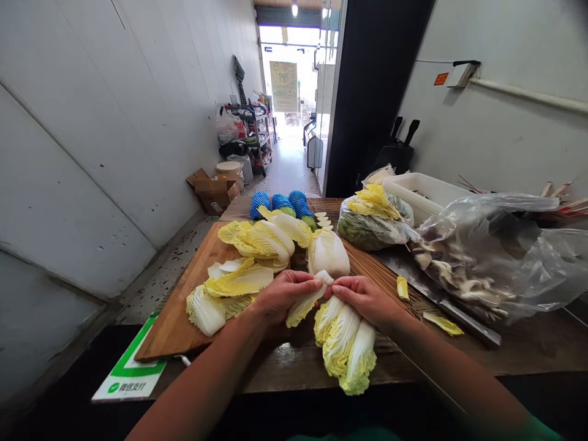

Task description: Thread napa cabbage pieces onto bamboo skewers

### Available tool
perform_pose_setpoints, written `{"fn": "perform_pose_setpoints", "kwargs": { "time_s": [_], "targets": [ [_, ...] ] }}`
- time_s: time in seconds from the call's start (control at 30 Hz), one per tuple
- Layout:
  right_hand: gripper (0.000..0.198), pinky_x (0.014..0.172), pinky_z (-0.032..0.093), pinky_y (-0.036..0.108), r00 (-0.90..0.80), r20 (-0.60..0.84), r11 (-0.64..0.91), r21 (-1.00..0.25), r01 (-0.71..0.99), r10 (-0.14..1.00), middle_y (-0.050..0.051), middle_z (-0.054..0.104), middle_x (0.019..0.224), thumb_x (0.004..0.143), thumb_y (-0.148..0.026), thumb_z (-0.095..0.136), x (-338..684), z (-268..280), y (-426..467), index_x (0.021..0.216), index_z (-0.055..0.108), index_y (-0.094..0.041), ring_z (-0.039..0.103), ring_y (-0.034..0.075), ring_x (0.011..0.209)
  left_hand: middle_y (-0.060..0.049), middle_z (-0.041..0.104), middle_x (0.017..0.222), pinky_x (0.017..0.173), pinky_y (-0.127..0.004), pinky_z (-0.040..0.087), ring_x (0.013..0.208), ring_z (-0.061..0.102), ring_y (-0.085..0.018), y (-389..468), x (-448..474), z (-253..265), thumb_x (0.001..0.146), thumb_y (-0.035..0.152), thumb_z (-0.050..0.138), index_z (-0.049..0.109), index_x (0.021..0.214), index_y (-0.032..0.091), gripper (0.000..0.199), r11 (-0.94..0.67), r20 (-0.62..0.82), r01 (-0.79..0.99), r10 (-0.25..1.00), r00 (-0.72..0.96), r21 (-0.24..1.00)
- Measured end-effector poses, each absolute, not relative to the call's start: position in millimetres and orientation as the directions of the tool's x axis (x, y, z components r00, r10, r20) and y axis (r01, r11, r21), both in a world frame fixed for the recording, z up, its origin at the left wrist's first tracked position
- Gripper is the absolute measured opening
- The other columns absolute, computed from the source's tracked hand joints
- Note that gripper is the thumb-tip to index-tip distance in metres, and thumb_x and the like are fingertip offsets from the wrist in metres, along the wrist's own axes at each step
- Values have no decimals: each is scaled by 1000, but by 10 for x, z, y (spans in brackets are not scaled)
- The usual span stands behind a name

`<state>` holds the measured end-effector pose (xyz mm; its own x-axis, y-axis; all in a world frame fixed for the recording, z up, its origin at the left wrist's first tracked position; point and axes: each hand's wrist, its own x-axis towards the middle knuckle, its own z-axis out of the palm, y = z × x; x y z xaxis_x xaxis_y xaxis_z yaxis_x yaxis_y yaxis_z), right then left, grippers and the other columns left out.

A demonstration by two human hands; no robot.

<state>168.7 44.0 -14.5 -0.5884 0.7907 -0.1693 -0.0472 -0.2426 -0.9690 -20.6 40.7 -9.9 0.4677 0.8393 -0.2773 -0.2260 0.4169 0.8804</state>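
Note:
My left hand (pixel 285 295) pinches the white end of a napa cabbage leaf (pixel 303 306) between thumb and fingers. Right against it, my right hand (pixel 361 297) is closed on a thin skewer, whose tip meets that leaf. The rear of the skewer (pixel 432 381) shows below my right forearm. Several folded cabbage leaves (pixel 346 343) hang under my right hand; how they sit on the skewer is hidden. Just beyond my hands lies a cabbage head (pixel 328 252). Loose cabbage leaves (pixel 257 239) are piled to the left on a wooden cutting board (pixel 184 312).
Bamboo skewers (pixel 376 269) lie in a spread right of centre, beside a long knife (pixel 468 321). Bagged mushrooms (pixel 463 275), bagged greens (pixel 367 229) and a white bin (pixel 432 190) fill the right. Vegetables in blue netting (pixel 280 202) sit at the back. A green payment sign (pixel 131 367) lies front left.

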Motion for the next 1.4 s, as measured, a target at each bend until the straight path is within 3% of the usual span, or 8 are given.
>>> {"fn": "perform_pose_setpoints", "kwargs": {
  "time_s": [0.2, 0.33, 0.83, 1.03, 1.1, 1.2, 1.33, 1.4],
  "targets": [
    [32, 59, 48, 24, -606, -165, -305, -943, -134, 778, 3, 68, 73, 71, -41, 67, 1686, -140, 448, 88, 66, -14, 61, 13, 61, -7, 66, 66, 51, -19, 41, 52, 55, -9, 433, -234, -86, 63, 33, 75, 71, 82, 8, 31, 398, -266, -282, 873, 410, 873],
    [36, 60, 49, 26, -622, -203, -322, -943, -83, 756, 4, 68, 68, 70, -44, 68, 1683, -160, 446, 83, 67, -10, 62, 14, 59, -7, 68, 68, 51, -20, 42, 50, 55, -9, 442, -249, -81, 61, 30, 77, 71, 82, 9, 30, 383, -265, -327, 897, 353, 864],
    [35, 53, 46, 22, -600, -209, -297, -953, -51, 772, 1, 65, 64, 72, -46, 66, 1689, -157, 413, 78, 64, -12, 58, 11, 52, -8, 69, 68, 54, -24, 43, 55, 60, -14, 396, -183, -116, 60, 31, 76, 71, 73, 9, 26, 428, -306, -237, 855, 419, 872],
    [36, 58, 48, 23, -635, -183, -266, -963, -36, 750, 2, 66, 68, 73, -47, 64, 1700, -148, 468, 82, 63, -11, 61, 12, 59, -8, 70, 71, 58, -25, 45, 59, 63, -16, 404, -155, -113, 64, 34, 74, 71, 83, 10, 30, 417, -286, -269, 864, 414, 869],
    [37, 59, 49, 23, -667, -164, -231, -973, -12, 726, 2, 65, 71, 74, -46, 63, 1727, -135, 491, 89, 62, -12, 62, 12, 61, -8, 70, 70, 57, -25, 46, 59, 63, -16, 408, -163, -98, 65, 35, 73, 70, 84, 10, 31, 391, -265, -319, 889, 373, 863],
    [40, 46, 46, 20, -693, -150, -115, -989, 96, 705, 0, 63, 68, 74, -45, 64, 1795, -107, 531, 97, 57, -13, 57, 9, 48, -7, 69, 69, 56, -24, 46, 57, 62, -14, 422, -188, -57, 65, 33, 74, 70, 85, 11, 30, 317, -209, -399, 933, 292, 860],
    [34, 37, 41, 17, -777, -164, -12, -980, 197, 607, -2, 60, 61, 74, -42, 65, 1927, -40, 583, 88, 56, -12, 53, 7, 41, -5, 71, 78, 60, -22, 47, 62, 63, -13, 462, -255, -13, 62, 22, 76, 68, 98, 14, 38, 243, -162, -463, 965, 207, 853],
    [31, 37, 40, 17, -791, -183, 10, -973, 233, 584, -2, 60, 59, 75, -42, 63, 1999, 7, 602, 82, 56, -13, 51, 7, 39, -4, 71, 79, 60, -20, 48, 63, 63, -12, 485, -293, -12, 61, 18, 77, 68, 94, 15, 35, 211, -162, -494, 977, 140, 843]
  ]
}}
